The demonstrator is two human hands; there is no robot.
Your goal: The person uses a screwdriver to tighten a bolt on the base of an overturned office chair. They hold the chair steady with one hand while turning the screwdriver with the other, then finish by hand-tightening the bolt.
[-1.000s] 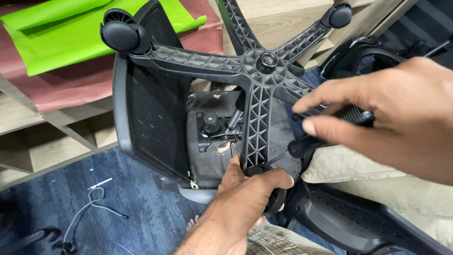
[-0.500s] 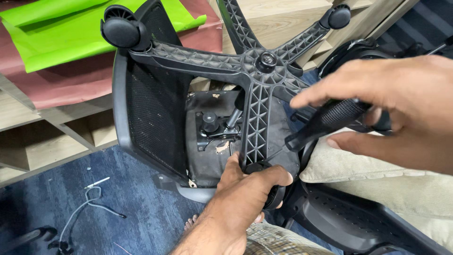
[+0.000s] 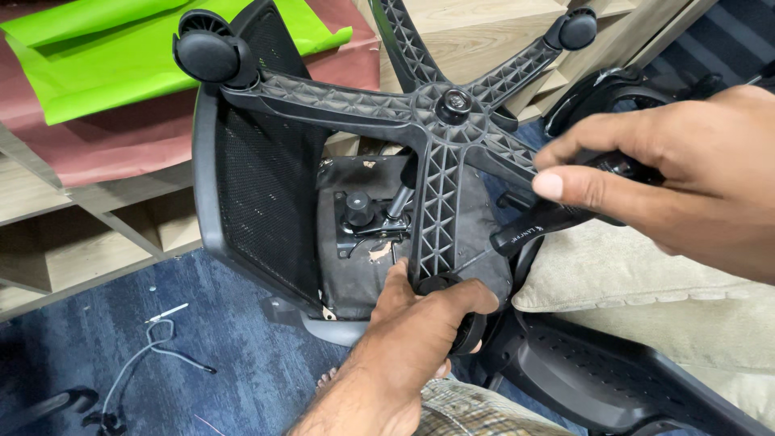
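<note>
An upturned black office chair lies in front of me, its ribbed star base [image 3: 440,137] facing the camera. My left hand [image 3: 420,331] is closed around the caster [image 3: 468,327] at the end of the nearest base leg. My right hand [image 3: 670,173] grips a black tool handle [image 3: 541,222] held just right of the base hub [image 3: 454,102]. The mesh backrest [image 3: 258,186] stands at the left, and the seat underside with its round knob [image 3: 358,208] shows between the legs.
Two more casters [image 3: 206,55] [image 3: 575,28] sit at the far leg ends. Green and reddish-brown paper sheets [image 3: 97,73] lie on wooden shelving at the left. A loose wire [image 3: 153,339] lies on the blue carpet. A beige cushion [image 3: 646,299] and another black chair part [image 3: 597,379] are at the right.
My right hand has turned the black tool handle and re-closed its fingers and thumb on it, ending a little higher near the base. My left hand has stayed on the caster.
</note>
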